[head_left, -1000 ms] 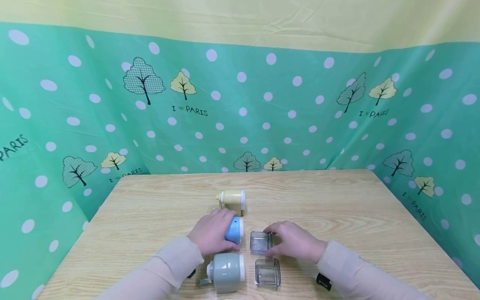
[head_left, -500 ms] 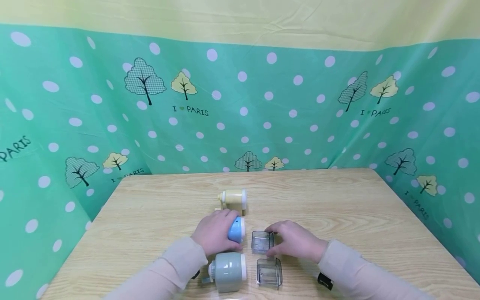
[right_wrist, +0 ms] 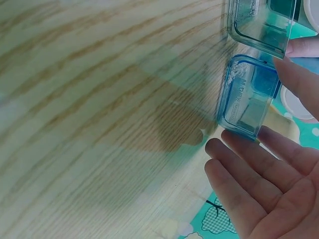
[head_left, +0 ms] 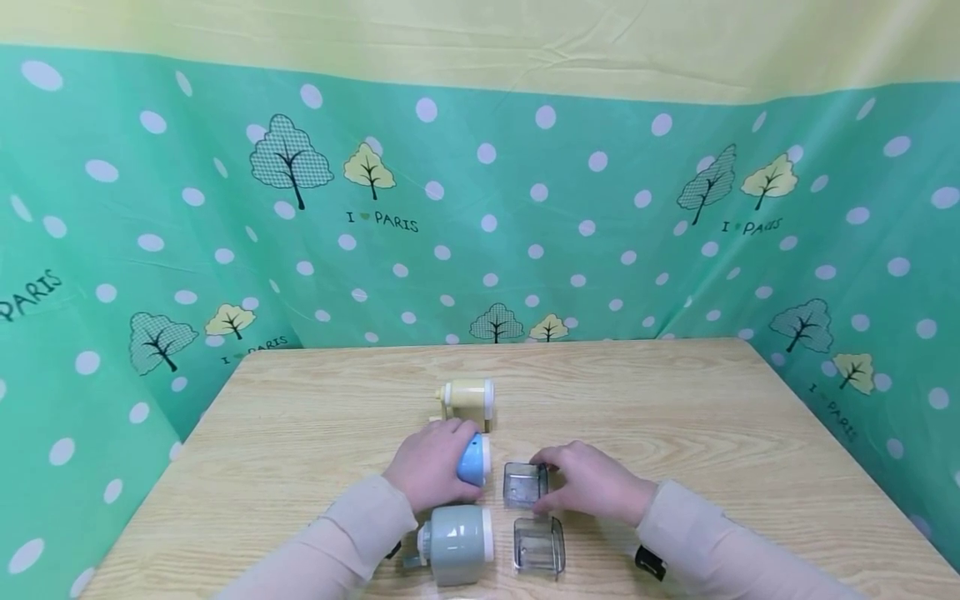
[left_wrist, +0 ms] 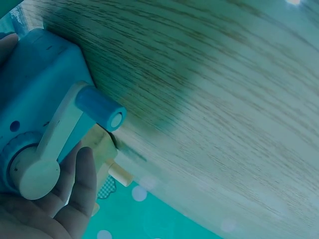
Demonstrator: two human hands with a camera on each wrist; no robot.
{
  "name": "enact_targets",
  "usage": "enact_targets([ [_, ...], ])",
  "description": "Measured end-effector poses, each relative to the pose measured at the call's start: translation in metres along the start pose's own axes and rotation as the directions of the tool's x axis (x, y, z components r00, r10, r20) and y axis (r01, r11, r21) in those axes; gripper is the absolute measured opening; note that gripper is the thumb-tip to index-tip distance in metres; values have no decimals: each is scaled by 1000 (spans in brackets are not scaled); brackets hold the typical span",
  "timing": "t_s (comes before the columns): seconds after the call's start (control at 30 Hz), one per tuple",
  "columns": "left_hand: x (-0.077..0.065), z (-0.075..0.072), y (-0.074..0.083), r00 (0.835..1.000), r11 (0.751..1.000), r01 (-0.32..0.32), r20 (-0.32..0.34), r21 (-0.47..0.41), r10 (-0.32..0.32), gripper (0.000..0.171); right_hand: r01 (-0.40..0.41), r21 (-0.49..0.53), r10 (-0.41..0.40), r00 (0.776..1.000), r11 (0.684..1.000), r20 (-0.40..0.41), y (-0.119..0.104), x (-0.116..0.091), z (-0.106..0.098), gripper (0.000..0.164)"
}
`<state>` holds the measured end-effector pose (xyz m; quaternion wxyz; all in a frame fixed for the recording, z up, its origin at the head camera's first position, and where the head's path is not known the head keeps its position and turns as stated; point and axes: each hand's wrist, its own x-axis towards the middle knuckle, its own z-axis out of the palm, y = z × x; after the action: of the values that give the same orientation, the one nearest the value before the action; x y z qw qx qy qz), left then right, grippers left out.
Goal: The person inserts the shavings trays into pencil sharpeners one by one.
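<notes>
The left grip (head_left: 433, 465) is spread wide round the blue sharpener (head_left: 472, 461), thumb along its near side and fingers over its far side. The sharpener's crank end points back toward the palm; in the left wrist view the crank's pale arm (left_wrist: 64, 119) slants up from the hub to a blue knob (left_wrist: 97, 105), beyond the fingertips. The white end sticks out of the left grip on the right, toward the other hand.

The right grip (head_left: 592, 483) pinches a small clear tray (head_left: 523, 486), thumb at its near corner and fingertips at its far one, with a broad span between them. The palm stays off the tray, to its right. The tray lies at the left of this grip, its open side toward the palm, just beside the blue sharpener's white end, with a narrow gap between.

Nearer the person than the left grip is a grey sharpener (head_left: 456, 546), its crank to the left. Level with it, just nearer than the right grip, stands a second tray (head_left: 537, 546). Just beyond the left grip is a yellow sharpener (head_left: 468, 398), its crank also leftward. All rest on the wood-grain surface (head_left: 645, 392), with a green dotted cloth (head_left: 517, 242) behind.
</notes>
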<state>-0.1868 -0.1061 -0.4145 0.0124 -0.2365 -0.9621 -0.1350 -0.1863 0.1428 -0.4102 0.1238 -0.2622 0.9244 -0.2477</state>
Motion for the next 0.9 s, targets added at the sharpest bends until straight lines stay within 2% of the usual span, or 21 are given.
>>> enact_targets([
  [0.27, 0, 1, -2, 1000, 1000, 0, -4, -3, 0, 75, 9, 0, -9, 1000, 1000, -4, 0, 1, 0, 69],
  [0.9, 0, 0, 0, 1000, 1000, 2, 3, -8, -2, 72, 19, -60, -20, 1000, 998, -16, -2, 4, 4, 62],
])
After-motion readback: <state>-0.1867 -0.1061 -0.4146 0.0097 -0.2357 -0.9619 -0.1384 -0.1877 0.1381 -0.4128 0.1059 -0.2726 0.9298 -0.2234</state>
